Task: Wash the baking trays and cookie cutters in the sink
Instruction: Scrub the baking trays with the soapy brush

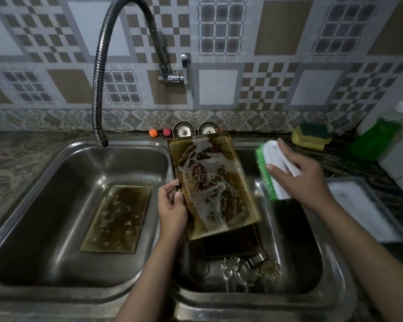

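A soapy, brown-stained baking tray point(213, 184) leans tilted over the right basin point(312, 263), its far end near the back rim. My left hand point(172, 205) grips its left edge. My right hand point(298, 175) holds a white scrubbing brush with green bristles point(271, 173) just right of the tray, not touching it. A second stained tray point(116, 219) lies flat in the left basin point(44, 205). Another dark tray point(230, 245) sits under the tilted one. Several metal cookie cutters point(251, 268) lie at the right basin's near end.
The flexible faucet point(98, 89) hangs over the left basin, no water running. Two sink strainers point(196, 130) and two small balls point(159, 132) stand at the back rim. Yellow-green sponges point(311, 135), a green soap bottle point(379, 135) and a metal tray point(363, 205) occupy the right counter.
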The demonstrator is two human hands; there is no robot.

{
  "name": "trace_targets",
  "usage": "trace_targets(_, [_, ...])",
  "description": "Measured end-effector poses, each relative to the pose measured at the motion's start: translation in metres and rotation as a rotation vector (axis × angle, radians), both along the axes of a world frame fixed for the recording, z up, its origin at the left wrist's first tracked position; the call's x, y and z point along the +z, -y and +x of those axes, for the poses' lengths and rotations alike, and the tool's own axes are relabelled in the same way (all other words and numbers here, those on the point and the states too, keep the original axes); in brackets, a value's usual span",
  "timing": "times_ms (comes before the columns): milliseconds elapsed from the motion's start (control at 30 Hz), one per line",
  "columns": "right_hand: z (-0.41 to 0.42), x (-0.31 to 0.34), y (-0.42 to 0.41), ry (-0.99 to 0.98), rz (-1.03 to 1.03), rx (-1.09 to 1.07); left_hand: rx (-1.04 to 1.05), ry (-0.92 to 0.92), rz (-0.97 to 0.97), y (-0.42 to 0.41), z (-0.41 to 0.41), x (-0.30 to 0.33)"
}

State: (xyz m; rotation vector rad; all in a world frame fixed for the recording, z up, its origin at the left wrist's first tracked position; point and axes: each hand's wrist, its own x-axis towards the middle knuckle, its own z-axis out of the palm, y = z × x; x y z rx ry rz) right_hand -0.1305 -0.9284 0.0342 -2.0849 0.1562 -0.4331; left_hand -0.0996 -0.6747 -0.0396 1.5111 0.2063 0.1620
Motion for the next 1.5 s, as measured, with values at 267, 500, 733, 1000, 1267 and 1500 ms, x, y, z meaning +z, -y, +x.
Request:
trace_targets(267, [-0.018,-0.030,-0.008,-0.183,0.086,0.182,-0.067,-0.109,-0.117,0.005,0.002,-0.004])
trace_targets(500, [-0.022,-0.036,-0.021,-0.112,0.292,0.080,-0.226,-0.331,-0.064,0.017,-0.006,0.002])
trace_targets(733, [-0.034,-0.060,-0.029,-0.222,0.205,0.014,-0.484,-0.215,0.133,0.043,-0.015,0.033])
trace_targets(1000, [-0.044,-0.061,-0.044,-0.191,0.237,0.088,-0.802,-0.298,0.024,0.067,-0.032,0.046])
trace_targets(1267, [-0.042,-0.061,-0.054,-0.116,0.338,0.161,-0.680,-0.269,-0.134,0.059,-0.030,0.036])
trace_targets(1500, [-0.005,-0.052,-0.034,-0.151,0.330,-0.205,-0.565,-0.095,-0.060,0.037,-0.040,0.026])
